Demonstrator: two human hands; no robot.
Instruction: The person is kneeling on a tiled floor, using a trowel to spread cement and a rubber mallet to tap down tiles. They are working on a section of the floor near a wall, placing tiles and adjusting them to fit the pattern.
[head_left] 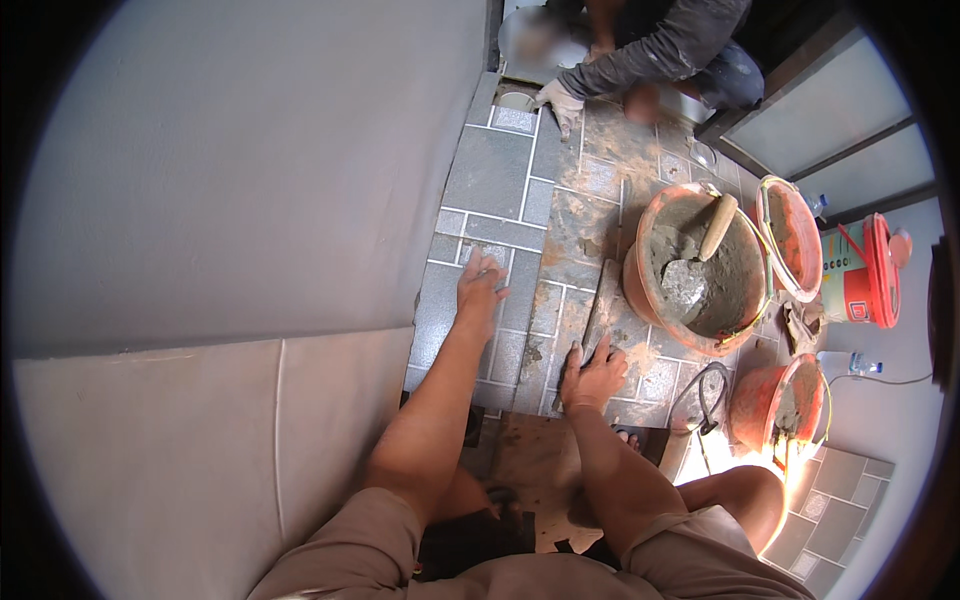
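Observation:
My left hand (481, 292) reaches over the grey patterned floor tiles (487, 172) beside the wall. Its fingers are apart, slightly bent, and hold nothing; the fingertips are at a small speckled tile. My right hand (595, 378) lies with spread fingers over the near end of a long narrow strip (604, 305), which looks like wood. To the right of the strip is an orange bucket (640, 285) of wet grey mortar. A trowel (717, 228) with a wooden handle rests in the mortar, its blade partly coated.
Ahead, a co-worker's gloved hand (562, 103) touches the floor beside a round white opening (517, 101). More orange buckets (790, 240) (765, 400) and a red-lidded pail (870, 270) stand at right. A grey wall (250, 180) borders the left. Mortar smears cover the middle tiles.

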